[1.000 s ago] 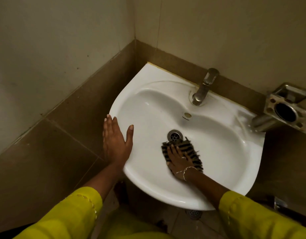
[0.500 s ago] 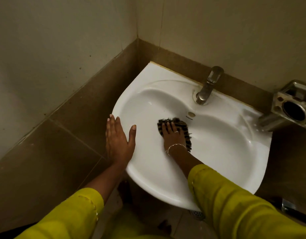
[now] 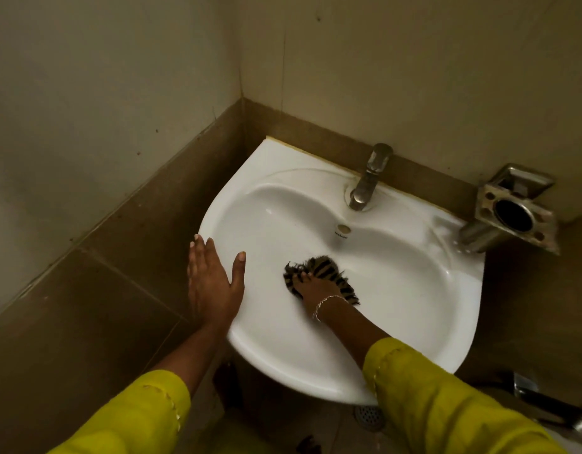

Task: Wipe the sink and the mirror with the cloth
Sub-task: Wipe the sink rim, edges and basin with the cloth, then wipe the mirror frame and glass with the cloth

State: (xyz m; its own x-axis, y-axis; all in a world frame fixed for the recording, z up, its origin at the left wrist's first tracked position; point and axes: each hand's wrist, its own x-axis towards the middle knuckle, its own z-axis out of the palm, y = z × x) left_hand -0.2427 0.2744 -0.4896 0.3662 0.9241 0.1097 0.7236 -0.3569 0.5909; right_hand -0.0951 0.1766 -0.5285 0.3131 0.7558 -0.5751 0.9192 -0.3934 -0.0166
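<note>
At the 9 o'clock rim of the white ceramic sink (image 3: 414,322), the left hand (image 3: 214,286) rests flat, fingers straight and thumb spread. The right hand (image 3: 312,290) presses flat fingers on the black-and-tan striped fringed cloth (image 3: 325,265) at the basin's centre. A steel tap (image 3: 368,181) stands at 12 o'clock.

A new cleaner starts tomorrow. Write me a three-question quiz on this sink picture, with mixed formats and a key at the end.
1. Which hand presses the striped cloth into the basin of the sink? A) left B) right C) both
2. True or false: the left hand grips the tap.
3. Fill in: the metal holder is mounted to the ____ of the tap.
Key: 1 B, the right hand. 2 false; it rests flat on the sink's rim. 3 right.
</note>
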